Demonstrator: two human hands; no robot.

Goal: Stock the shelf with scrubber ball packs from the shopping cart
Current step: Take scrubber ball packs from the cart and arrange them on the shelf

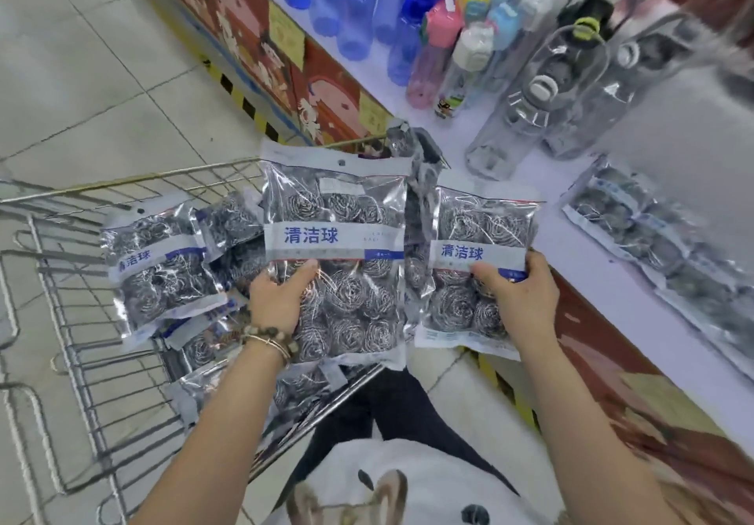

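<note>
The left hand [277, 300] grips a large scrubber ball pack [342, 214] by its lower left part. The thumb presses the front and the other fingers are hidden behind, so the fingers are clamped on the pack. This pack is held over the shopping cart [122, 186]. Its long axis runs away from the person, with the hang-hole header at the far end and the blue label upright to the wearer.

The right hand [518, 292] pinches a smaller scrubber ball pack [481, 239] at its right edge in the same way, thumb on the label. That pack sits just beside the large one, between the cart and the front edge of the shelf [571, 263], header also pointing away.

More packs [159, 259] lie heaped in the cart. A row of packs [636, 222] lies flat along the shelf's front edge, and bottles [440, 35] stand further back.
</note>
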